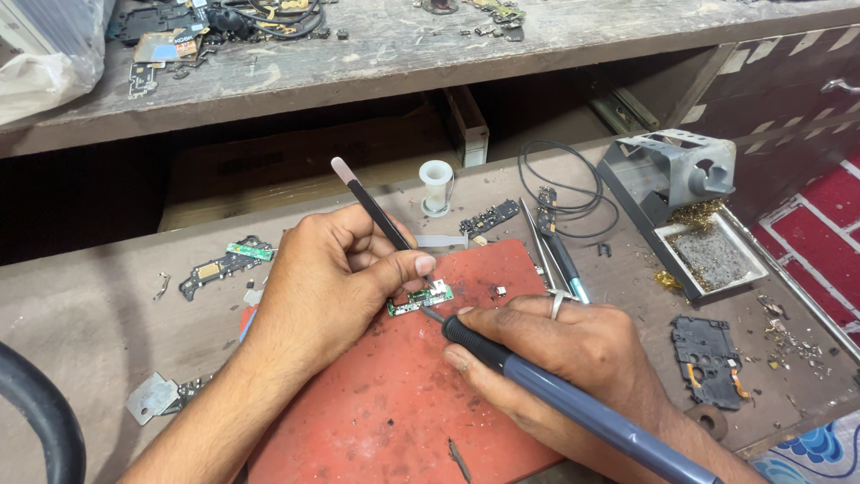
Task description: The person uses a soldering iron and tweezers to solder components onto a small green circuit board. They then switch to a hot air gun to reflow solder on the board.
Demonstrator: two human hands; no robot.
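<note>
A small green circuit board lies on a red work mat at the middle of the bench. My left hand grips black tweezers with a pale tip end pointing up, and its thumb sits just above the board. My right hand holds a soldering iron with a grey-blue handle and black grip. The iron's metal tip touches the board's lower right edge. A ring is on one right finger.
A metal soldering-iron stand with a tray of brass wool is at the right. A solder spool, spare tweezers, a black wire loop and loose phone parts lie around. A black frame part lies lower right.
</note>
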